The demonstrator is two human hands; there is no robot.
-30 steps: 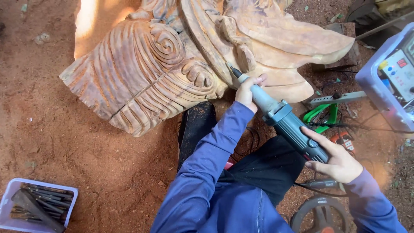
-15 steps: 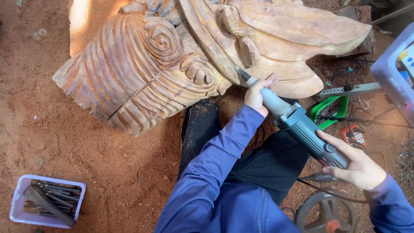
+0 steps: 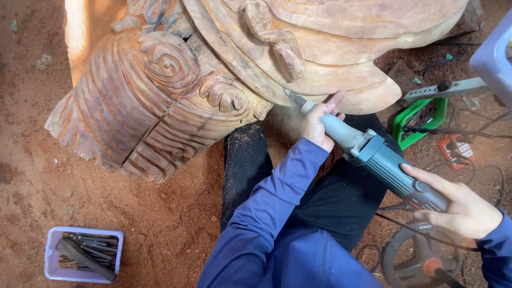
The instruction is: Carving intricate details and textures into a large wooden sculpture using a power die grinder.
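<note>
A large reddish wooden carving (image 3: 176, 96) with spirals and ridged folds lies on the red dirt ground. I hold a grey-blue electric die grinder (image 3: 381, 160) against it. My left hand (image 3: 318, 121) wraps the tool's slim front neck, close to the bit that touches the underside edge of the carving. My right hand (image 3: 463, 205) grips the thick rear body of the grinder. My blue sleeves and dark trousers, dusted with sawdust, fill the lower middle.
A pale plastic tub (image 3: 82, 253) of chisels and metal tools sits at lower left. A green frame (image 3: 418, 120), an orange device (image 3: 456, 149) and cables lie at right. A round disc-shaped tool (image 3: 421, 261) is at lower right. A pale box edge (image 3: 493, 58) shows at far right.
My view has moved closer to the carving. Both hands keep their hold on the grinder, and its bit stays at the carving's lower edge.
</note>
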